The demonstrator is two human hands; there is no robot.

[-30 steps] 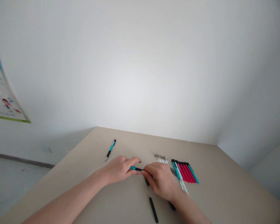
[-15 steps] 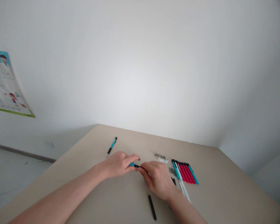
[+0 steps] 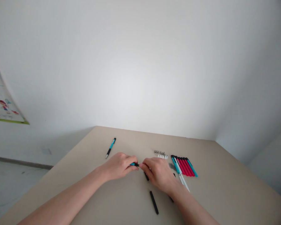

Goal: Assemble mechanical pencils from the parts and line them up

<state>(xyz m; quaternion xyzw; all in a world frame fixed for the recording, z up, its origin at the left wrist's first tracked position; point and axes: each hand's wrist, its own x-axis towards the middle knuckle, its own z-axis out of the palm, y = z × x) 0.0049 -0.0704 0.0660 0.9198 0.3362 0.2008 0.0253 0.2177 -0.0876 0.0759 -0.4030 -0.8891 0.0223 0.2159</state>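
Observation:
Both my hands meet over the middle of the beige table [image 3: 89, 150]. My left hand [image 3: 119, 165] pinches a teal pen barrel with a black end [image 3: 134, 164]. My right hand [image 3: 158, 174] grips the black end from the other side, fingers closed on it. A black grip piece [image 3: 146, 176] peeks out under my right hand. Another black grip piece [image 3: 154, 202] lies loose just in front of the hands.
A finished teal and black pen [image 3: 110, 147] lies far left. To the right lie a row of red and teal barrels [image 3: 184, 166], white refills [image 3: 183, 182], small silver tips [image 3: 159, 152] and springs [image 3: 172, 166]. A poster [image 3: 1, 97] hangs on the left wall.
My right hand has closed up against the left, so less of the pen shows between them. The view has shifted slightly.

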